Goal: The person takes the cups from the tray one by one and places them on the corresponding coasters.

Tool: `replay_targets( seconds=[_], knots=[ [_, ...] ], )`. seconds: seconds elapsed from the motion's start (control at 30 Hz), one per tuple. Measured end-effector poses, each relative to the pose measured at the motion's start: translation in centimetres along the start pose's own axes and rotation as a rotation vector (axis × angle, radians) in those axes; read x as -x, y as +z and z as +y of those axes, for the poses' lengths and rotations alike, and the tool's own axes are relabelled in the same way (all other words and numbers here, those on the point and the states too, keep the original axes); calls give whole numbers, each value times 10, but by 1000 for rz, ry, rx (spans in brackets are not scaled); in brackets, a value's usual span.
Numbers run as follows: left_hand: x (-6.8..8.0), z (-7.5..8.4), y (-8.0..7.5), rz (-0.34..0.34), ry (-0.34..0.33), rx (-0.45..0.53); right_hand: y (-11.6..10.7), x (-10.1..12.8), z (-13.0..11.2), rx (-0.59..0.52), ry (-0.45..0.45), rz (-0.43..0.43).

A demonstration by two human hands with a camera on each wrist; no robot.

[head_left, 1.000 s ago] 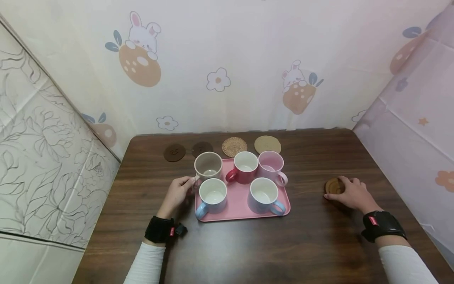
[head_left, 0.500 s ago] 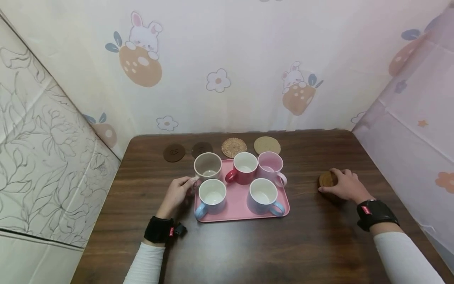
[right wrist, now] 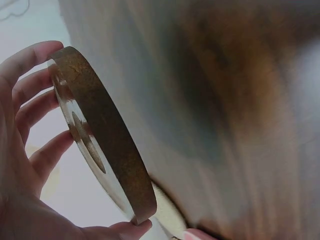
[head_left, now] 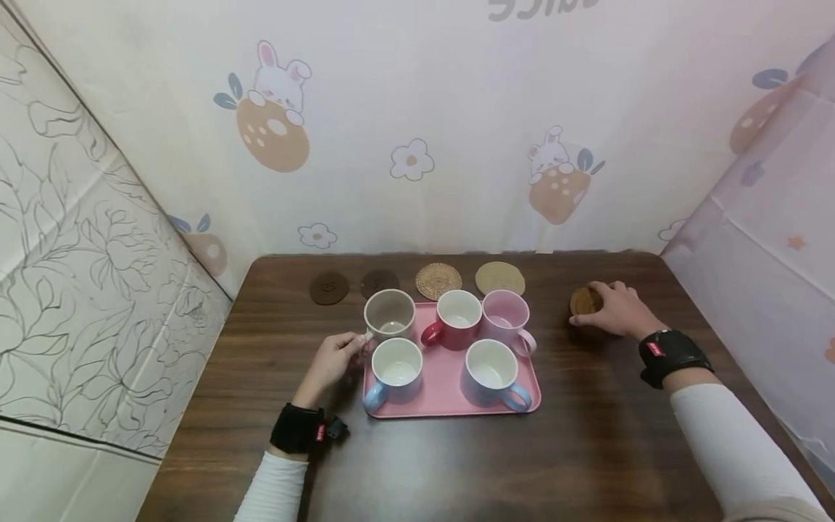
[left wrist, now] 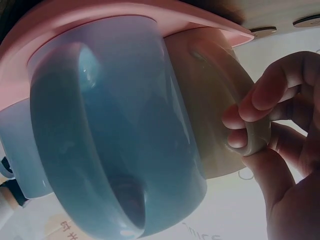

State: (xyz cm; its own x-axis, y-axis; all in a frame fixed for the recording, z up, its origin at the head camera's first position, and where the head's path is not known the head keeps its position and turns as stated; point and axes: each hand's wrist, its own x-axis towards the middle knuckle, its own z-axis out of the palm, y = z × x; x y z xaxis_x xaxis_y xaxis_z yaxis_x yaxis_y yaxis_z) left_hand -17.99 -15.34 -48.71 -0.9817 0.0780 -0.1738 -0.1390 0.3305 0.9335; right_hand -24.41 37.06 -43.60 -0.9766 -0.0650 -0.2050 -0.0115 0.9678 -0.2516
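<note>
A dark wood-grain bench sits in a corner, with pale sheets hung on three sides. The back sheet is printed with rabbits, flowers and round orange fruit; the left one has line-drawn flowers. Grey writing at the top edge of the back sheet is cut off and cannot be read.

A pink tray lies near the middle of the bench and holds five cups, all of which look empty: a beige cup at the back left, a red cup beside it, a pink cup at the back right, and two blue-handled cups in front.

The left hand is at the tray's left edge, its fingers curled through and pinching the beige cup's handle. The right hand is well to the right of the tray, near the bench's back right corner, gripping a round brown coaster by its rim between thumb and fingers.

Four more coasters lie in a row along the back edge behind the tray: two dark ones, a woven one and a tan one. Each wrist wears a black band with a small red tag whose lettering is too small to read.
</note>
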Motion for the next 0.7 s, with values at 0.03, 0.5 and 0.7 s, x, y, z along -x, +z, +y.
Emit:
replay_targets(
  seconds=[0.03, 0.5, 0.7],
  knots=[
    [0, 0, 0, 0, 0, -2, -2, -5, -2, -3, -3, 0],
    [0, -4, 1, 3, 11, 0, -3, -70, -14, -36, -41, -38],
    [-2, -6, 2, -9, 34, 27, 8, -94, -14, -38, -63, -48]
  ],
)
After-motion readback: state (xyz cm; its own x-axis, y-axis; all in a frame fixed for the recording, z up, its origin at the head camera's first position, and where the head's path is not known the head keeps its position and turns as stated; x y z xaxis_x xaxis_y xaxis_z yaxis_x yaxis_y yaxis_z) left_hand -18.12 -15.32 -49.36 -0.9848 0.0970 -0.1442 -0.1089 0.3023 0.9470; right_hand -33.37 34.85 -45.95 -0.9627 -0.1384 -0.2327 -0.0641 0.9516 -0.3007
